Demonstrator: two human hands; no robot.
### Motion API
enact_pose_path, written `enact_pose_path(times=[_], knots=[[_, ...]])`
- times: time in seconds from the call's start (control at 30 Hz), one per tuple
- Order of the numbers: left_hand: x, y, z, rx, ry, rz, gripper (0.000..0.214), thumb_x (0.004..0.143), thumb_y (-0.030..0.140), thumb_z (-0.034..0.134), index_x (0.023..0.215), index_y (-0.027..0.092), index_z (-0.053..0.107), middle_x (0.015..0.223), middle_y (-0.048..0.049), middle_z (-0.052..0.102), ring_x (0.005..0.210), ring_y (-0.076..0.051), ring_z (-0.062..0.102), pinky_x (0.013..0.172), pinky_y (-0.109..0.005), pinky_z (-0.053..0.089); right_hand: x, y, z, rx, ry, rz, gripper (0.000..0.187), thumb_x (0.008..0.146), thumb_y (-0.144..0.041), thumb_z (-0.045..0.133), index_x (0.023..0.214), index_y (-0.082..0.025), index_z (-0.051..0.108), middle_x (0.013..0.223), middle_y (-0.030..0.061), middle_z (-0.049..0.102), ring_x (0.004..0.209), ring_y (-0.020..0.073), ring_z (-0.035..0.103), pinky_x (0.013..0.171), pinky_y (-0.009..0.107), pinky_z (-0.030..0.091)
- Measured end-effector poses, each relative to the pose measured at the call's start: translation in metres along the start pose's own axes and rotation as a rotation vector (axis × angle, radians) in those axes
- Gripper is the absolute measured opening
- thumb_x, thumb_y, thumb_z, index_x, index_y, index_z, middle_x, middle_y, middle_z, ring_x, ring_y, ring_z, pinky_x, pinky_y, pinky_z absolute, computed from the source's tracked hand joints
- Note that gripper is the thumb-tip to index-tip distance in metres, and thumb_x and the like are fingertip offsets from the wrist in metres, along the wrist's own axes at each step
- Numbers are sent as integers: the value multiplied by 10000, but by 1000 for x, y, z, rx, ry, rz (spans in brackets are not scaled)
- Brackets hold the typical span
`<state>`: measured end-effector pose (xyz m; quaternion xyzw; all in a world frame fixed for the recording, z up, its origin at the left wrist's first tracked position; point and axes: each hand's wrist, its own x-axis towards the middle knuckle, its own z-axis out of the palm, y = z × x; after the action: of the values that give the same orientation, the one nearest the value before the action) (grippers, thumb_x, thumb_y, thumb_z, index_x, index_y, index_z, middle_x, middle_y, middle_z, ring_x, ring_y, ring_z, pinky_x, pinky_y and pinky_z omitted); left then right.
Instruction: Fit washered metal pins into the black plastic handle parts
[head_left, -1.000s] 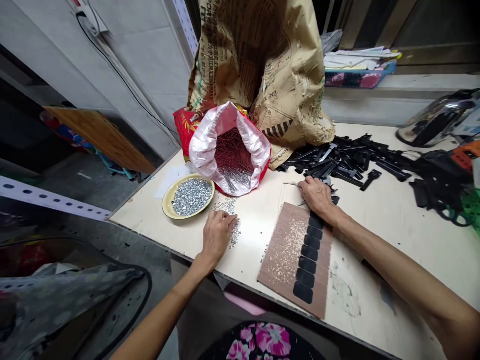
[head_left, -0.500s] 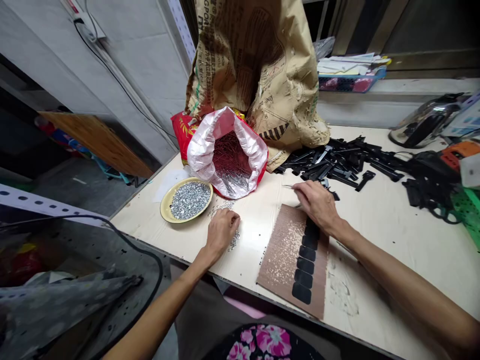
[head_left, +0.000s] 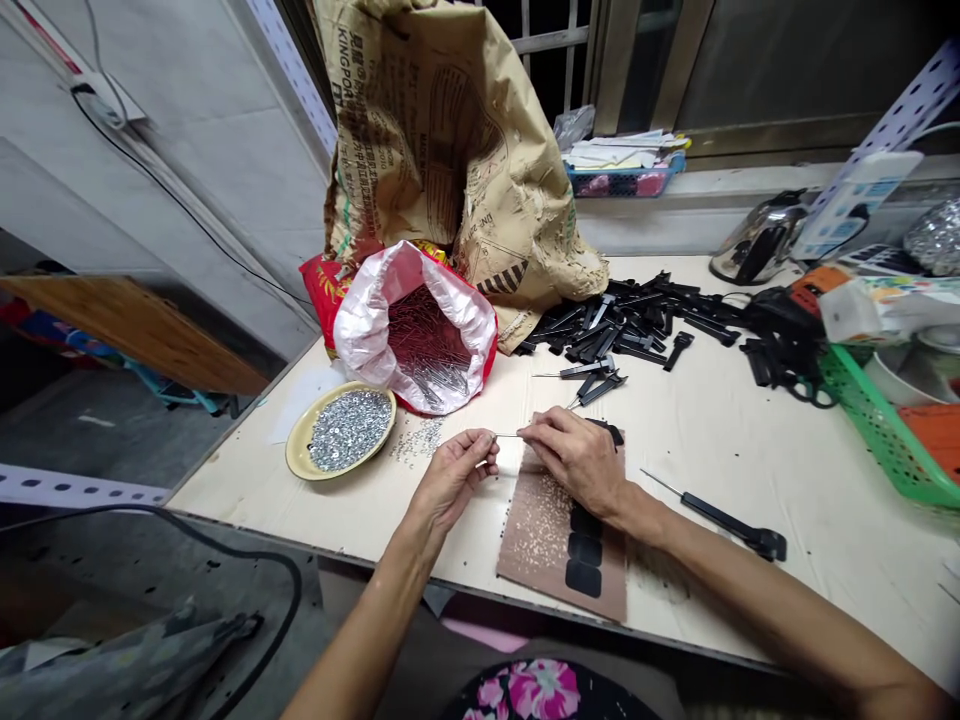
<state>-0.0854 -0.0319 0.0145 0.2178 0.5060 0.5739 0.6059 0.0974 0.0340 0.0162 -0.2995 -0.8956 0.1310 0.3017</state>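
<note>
thin metal rod (head_left: 508, 435) spans left hand (head_left: 459, 472) to right hand (head_left: 581, 462), long axis sideways, above counter (head_left: 720, 430) near brown board (head_left: 613, 575). right pinches its right end; left at left tip, can't tell if clamped.

The left hand (head_left: 454, 478) is turned palm inward, thumb and forefinger pinched; the right hand (head_left: 581, 460) is held palm down, fingertips (head_left: 534, 433) pinched; both forearms (head_left: 367, 605) are angled forward.
</note>
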Motion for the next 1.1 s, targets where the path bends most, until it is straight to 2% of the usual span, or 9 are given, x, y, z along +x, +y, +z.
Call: enact_pose_path(times=[0.33, 0.5, 0.67, 0.77, 0.9, 1.03, 1.1], knots=[[3, -2, 12, 77, -20, -36, 317, 606, 311, 805, 784, 121, 624, 700, -11, 628, 589, -74, 561, 588, -209, 481, -11, 8, 0, -32, 53, -24, 194, 926, -233, 480, 996, -232, 661, 910, 37, 606, 818, 146, 549, 717, 243, 416], [-1, -7, 23, 200, 31, 91, 282, 679, 337, 744, 828, 118, 646, 717, -16, 638, 576, -73, 548, 569, -205, 466, -14, 6, -5, -129, 93, -38, 190, 932, -225, 471, 940, -228, 661, 889, 26, 614, 792, 142, 531, 696, 246, 387], [-4, -16, 28, 329, 68, 210, 287, 773, 370, 649, 929, 130, 667, 795, -37, 662, 639, -97, 569, 628, -232, 481, -16, 5, -5, -237, 128, -71, 207, 937, -185, 448, 903, -217, 650, 855, 26, 615, 791, 147, 513, 703, 261, 358], [-5, -19, 27, 408, 100, 255, 319, 778, 393, 634, 966, 139, 676, 837, -47, 676, 661, -112, 581, 660, -249, 484, -17, 6, -4, -260, 141, -88, 207, 941, -187, 443, 916, -217, 646, 859, 31, 619, 818, 152, 512, 712, 269, 353], [-3, -19, 29, 458, 119, 265, 314, 760, 397, 650, 945, 146, 687, 809, -38, 677, 628, -105, 570, 638, -240, 476, -20, 9, -2, -268, 154, -111, 190, 943, -202, 449, 950, -213, 638, 887, 34, 627, 851, 164, 511, 702, 285, 345], [2, -17, 30, 451, 58, 232, 315, 766, 412, 636, 925, 146, 689, 747, -29, 659, 593, -103, 549, 594, -233, 464, -23, 12, -3, -306, 135, -105, 199, 947, -203, 439, 958, -222, 637, 863, 32, 630, 823, 170, 507, 668, 302, 333], [3, -14, 29, 528, 37, 261, 298, 783, 401, 620, 922, 147, 691, 742, -31, 660, 596, -109, 555, 602, -233, 462, -25, 12, -5, -345, 112, -119, 220, 951, -190, 421, 968, -223, 637, 859, 35, 635, 800, 169, 508, 649, 308, 329]])
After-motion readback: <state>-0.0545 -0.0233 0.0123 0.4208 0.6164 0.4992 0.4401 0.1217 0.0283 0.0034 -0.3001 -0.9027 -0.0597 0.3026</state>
